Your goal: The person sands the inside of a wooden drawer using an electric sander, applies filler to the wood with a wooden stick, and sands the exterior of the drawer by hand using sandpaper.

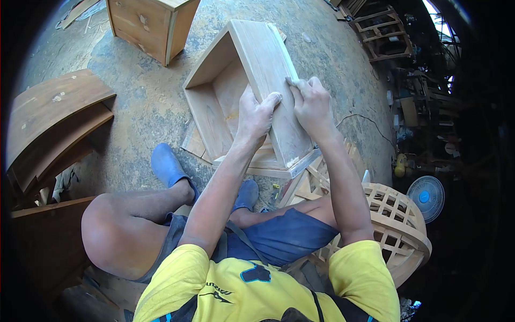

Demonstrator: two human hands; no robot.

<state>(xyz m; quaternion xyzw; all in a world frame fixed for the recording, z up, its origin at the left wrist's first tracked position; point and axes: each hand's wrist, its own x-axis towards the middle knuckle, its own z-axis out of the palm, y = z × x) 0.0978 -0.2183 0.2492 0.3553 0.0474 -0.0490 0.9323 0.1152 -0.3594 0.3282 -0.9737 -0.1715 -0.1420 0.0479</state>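
Observation:
An unpainted wooden box (265,59), shaped like a drawer with its open side toward the left, stands tilted on the floor in front of me. My left hand (256,115) grips the edge of its upper panel, thumb on top and fingers inside the opening. At the panel's far right edge, my right hand (312,104) is closed, its fingertips pressed to the wood. Whatever those fingers hold, if anything, is hidden. Pale dust coats both hands.
A brown wooden cabinet (142,29) stands at the back. Curved wooden drawer fronts (59,102) lie at left. At right are a lattice wooden piece (394,214), a fan (426,194) and a cord (370,121). Wood pieces (196,140) lie under the box.

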